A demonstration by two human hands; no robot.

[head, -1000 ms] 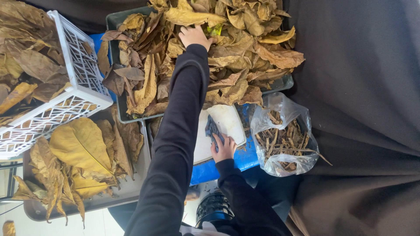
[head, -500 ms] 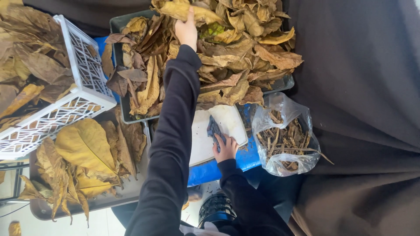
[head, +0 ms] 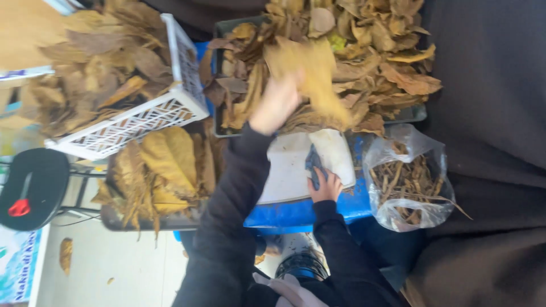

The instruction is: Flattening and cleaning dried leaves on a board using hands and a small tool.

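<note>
Head view: the left hand [head: 277, 105] is blurred with motion, its fingers closed on a large dried leaf [head: 313, 74] lifted just above the heap of leaves [head: 375, 51] in the dark tray [head: 415, 113], at about 12 o'clock from the person. The right hand [head: 325, 185] lies lower, near the middle, fingers curled around a small dark tool [head: 312, 165] and pressing it on a white board [head: 290, 170]. That board rests on a blue counter [head: 301, 213], touching the near edge of the tray.

At 3 o'clock from the right hand, just beside the board, stands an open clear plastic bag [head: 406, 182] holding thin brown stems. At 9 o'clock from the left hand a white lattice basket [head: 142, 122] is tilted and full of brown leaves; beneath it, at about 8 o'clock, yellow leaves [head: 165, 165] are heaped in another tray. Farther out at 9 o'clock stands a black stool [head: 34, 187] with a red patch. Dark cloth [head: 489, 113] fills the whole 3 o'clock side. Both black sleeves cross the lower middle and hide part of the counter.
</note>
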